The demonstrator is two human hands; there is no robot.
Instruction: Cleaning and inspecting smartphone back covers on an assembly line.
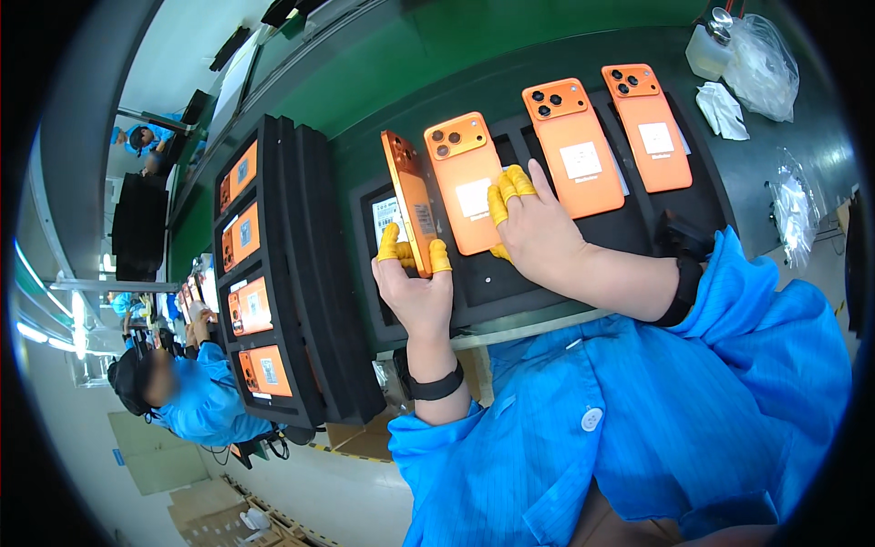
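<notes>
My left hand [415, 283], with yellow finger cots, holds an orange smartphone [417, 205] tipped up on edge, so mostly its side shows. Beside it, my right hand [538, 223] grips the right edge of a second orange smartphone [456, 164], whose back with camera bump and white label faces up. Two more orange phones, a third phone [583, 187] and a fourth phone [670, 164], lie back up to the right on the black foam tray [483, 292]. A white label [387, 214] shows in the tray slot behind my left hand's phone.
To the left stands a stack of black foam trays [342, 301], its top one holding several orange phones. At the far right are a pump bottle [709, 53], a crumpled tissue [722, 111] and clear plastic bags [764, 68]. A co-worker [196, 387] in blue sits beyond the stack.
</notes>
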